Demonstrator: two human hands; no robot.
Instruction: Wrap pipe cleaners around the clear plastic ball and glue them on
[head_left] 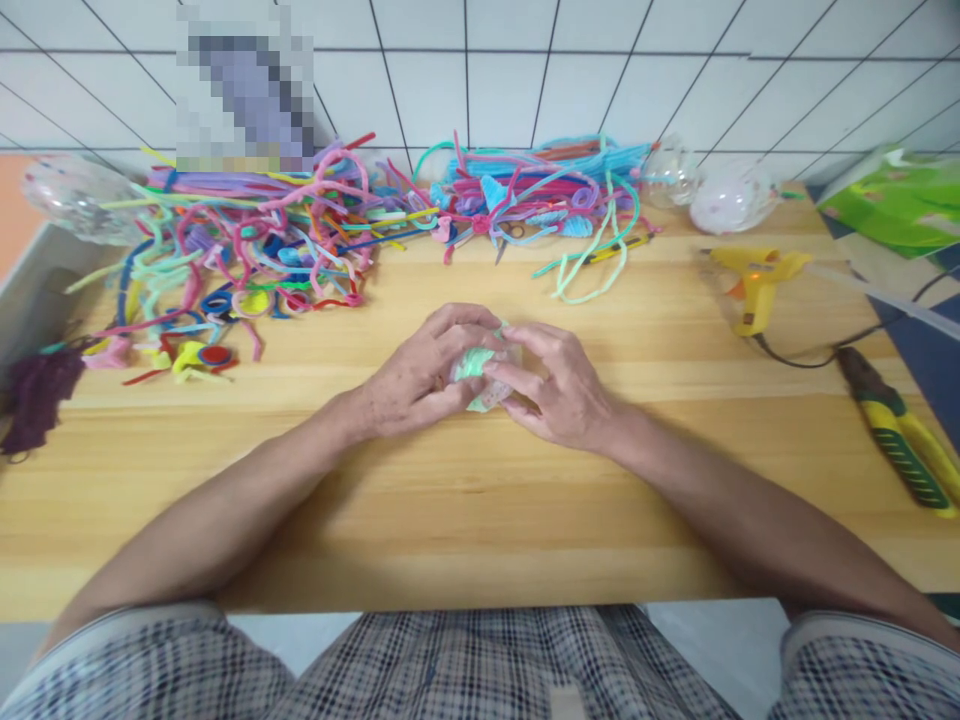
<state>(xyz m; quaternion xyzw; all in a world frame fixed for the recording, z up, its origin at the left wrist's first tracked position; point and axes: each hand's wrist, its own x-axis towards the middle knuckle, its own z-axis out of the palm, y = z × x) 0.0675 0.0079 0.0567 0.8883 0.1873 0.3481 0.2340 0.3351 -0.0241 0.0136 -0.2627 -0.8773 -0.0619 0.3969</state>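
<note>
My left hand [431, 370] and my right hand [559, 385] meet over the middle of the wooden table. Between them is a small mint-green bundle in clear, crinkled plastic [475, 364]; it looks fuzzy like pipe cleaner, but its exact kind is blurred. The left fingers curl round its left side, thumb below. On its right side the right fingertips press against the plastic. Parts of the bundle are hidden behind the fingers.
Heaped pipe cleaners [247, 225] lie at the back left, with more bundled pipe cleaners [540, 185] at the back centre. Clear balloons [731, 195] stand at the back right. A yellow glue gun [761, 285] with its cord and pliers [892, 430] lie on the right.
</note>
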